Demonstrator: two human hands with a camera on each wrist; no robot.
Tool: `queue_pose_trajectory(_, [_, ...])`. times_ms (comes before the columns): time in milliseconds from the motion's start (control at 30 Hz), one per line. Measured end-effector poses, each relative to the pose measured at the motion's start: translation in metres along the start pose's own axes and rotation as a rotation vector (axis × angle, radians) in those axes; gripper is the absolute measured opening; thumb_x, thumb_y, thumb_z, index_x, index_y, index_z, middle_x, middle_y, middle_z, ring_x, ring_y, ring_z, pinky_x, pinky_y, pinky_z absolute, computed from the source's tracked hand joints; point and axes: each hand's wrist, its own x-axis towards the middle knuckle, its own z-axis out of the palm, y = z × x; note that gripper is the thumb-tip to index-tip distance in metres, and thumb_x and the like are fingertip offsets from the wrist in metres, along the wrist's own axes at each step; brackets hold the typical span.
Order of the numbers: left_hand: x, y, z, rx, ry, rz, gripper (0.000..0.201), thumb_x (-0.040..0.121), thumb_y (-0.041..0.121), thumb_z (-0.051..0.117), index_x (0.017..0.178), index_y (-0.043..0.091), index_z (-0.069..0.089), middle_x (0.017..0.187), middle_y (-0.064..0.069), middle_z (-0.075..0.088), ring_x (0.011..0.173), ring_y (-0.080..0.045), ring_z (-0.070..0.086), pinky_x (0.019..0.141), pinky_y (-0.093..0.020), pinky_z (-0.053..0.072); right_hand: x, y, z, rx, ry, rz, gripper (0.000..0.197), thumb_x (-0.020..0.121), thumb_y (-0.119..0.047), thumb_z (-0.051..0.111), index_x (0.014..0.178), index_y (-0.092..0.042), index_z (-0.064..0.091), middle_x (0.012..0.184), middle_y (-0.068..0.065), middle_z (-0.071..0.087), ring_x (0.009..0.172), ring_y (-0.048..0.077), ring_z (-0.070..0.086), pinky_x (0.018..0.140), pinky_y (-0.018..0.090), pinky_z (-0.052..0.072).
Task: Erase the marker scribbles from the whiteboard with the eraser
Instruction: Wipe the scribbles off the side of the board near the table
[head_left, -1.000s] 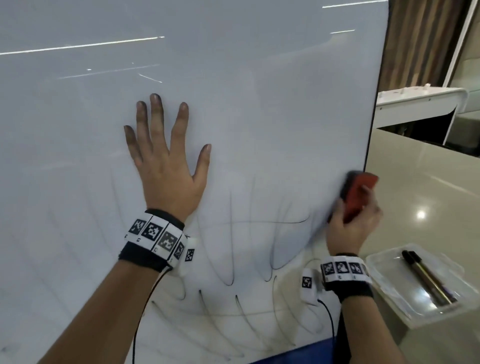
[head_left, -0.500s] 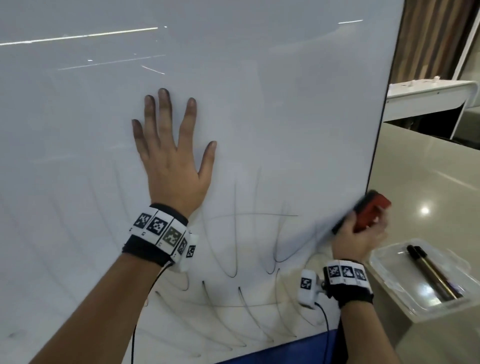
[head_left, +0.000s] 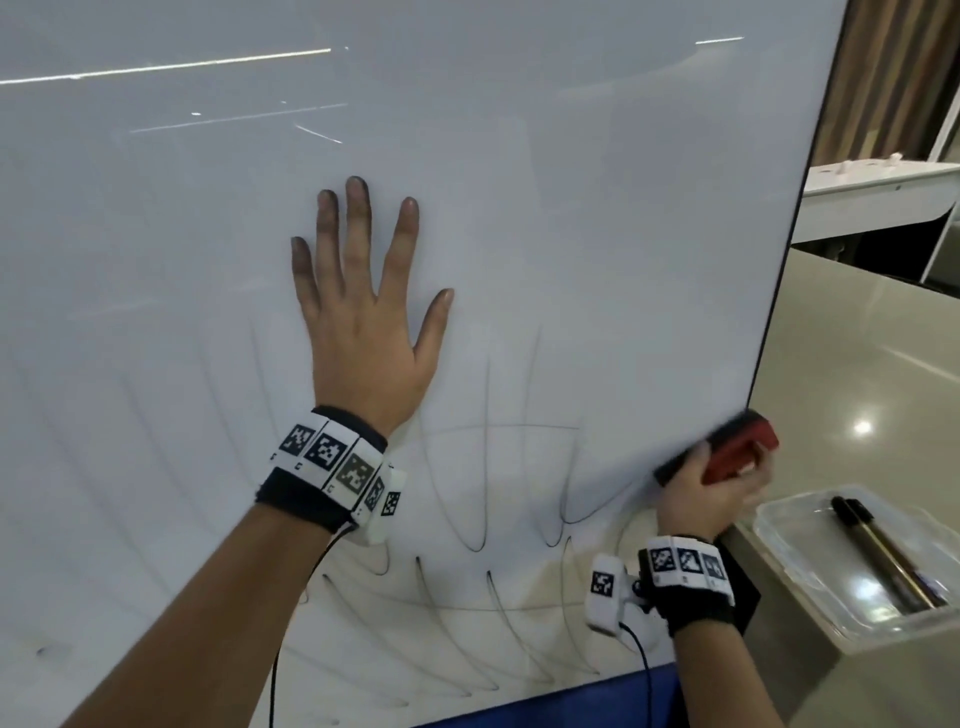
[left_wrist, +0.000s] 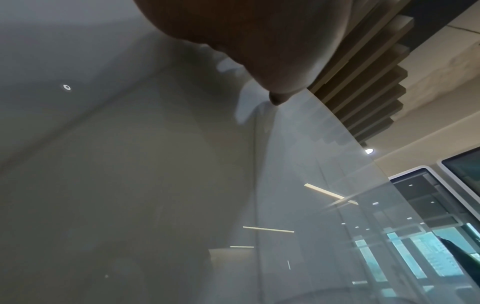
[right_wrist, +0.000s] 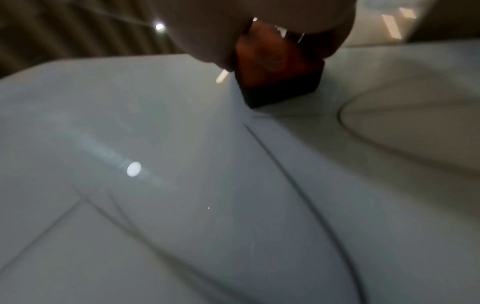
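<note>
A large whiteboard (head_left: 571, 182) fills the head view, with dark looping marker scribbles (head_left: 483, 493) across its lower middle and fainter smeared lines at lower left. My left hand (head_left: 363, 312) lies flat on the board, fingers spread. My right hand (head_left: 711, 493) grips a red eraser (head_left: 737, 447) with a dark pad, pressed against the board at its right edge. In the right wrist view the eraser (right_wrist: 275, 67) touches the board beside a curved marker line (right_wrist: 298, 185). The left wrist view has only the palm (left_wrist: 246, 30) over the glossy board (left_wrist: 130, 185).
A clear plastic tray (head_left: 810, 571) holding dark markers (head_left: 883, 556) sits on a beige counter (head_left: 857, 374) right of the board. A white table (head_left: 878, 197) stands further back. A blue strip (head_left: 545, 706) runs under the board's lower edge.
My right hand has swept the eraser downward and rightward along the board's right edge, wiping off scribble there. The left hand stays flat on the board.
</note>
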Motion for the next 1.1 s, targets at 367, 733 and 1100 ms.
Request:
queue_pose_trajectory(367, [-0.002, -0.005, -0.006, -0.016, -0.052, 0.034, 0.065, 0.106, 0.05, 0.04, 0.162, 0.024, 0.021, 0.17, -0.013, 0.01, 0.158, -0.033, 0.006, 0.127, -0.054, 0.008, -0.068, -0.063, 0.029, -0.181, -0.49, -0.836, 0.044, 0.088, -0.027, 0.065, 0.13, -0.021, 0.056, 0.129, 0.016, 0.044, 0.109, 0.03, 0.043, 0.094, 0.046, 0.045])
queue_pose_trajectory(733, [-0.019, -0.067, -0.056, -0.328, 0.008, -0.031, 0.048, 0.099, 0.025, 0.063, 0.145, 0.02, 0.051, 0.166, -0.011, 0.022, 0.155, -0.029, 0.018, 0.125, -0.046, 0.022, -0.115, -0.063, 0.043, -0.217, -0.498, -1.085, 0.045, 0.087, -0.017, 0.067, 0.128, -0.034, 0.059, 0.134, 0.013, 0.048, 0.115, 0.041, 0.047, 0.097, 0.051, 0.041])
queue_pose_trajectory(1100, [-0.059, -0.139, -0.049, -0.106, 0.079, -0.203, 0.057, 0.104, 0.042, 0.051, 0.156, 0.022, 0.036, 0.168, -0.013, 0.018, 0.156, -0.031, 0.015, 0.122, -0.049, 0.021, -0.051, -0.144, 0.073, 0.035, -0.192, -0.773, 0.047, 0.089, -0.02, 0.068, 0.135, -0.02, 0.061, 0.127, 0.023, 0.049, 0.111, 0.03, 0.046, 0.099, 0.034, 0.038])
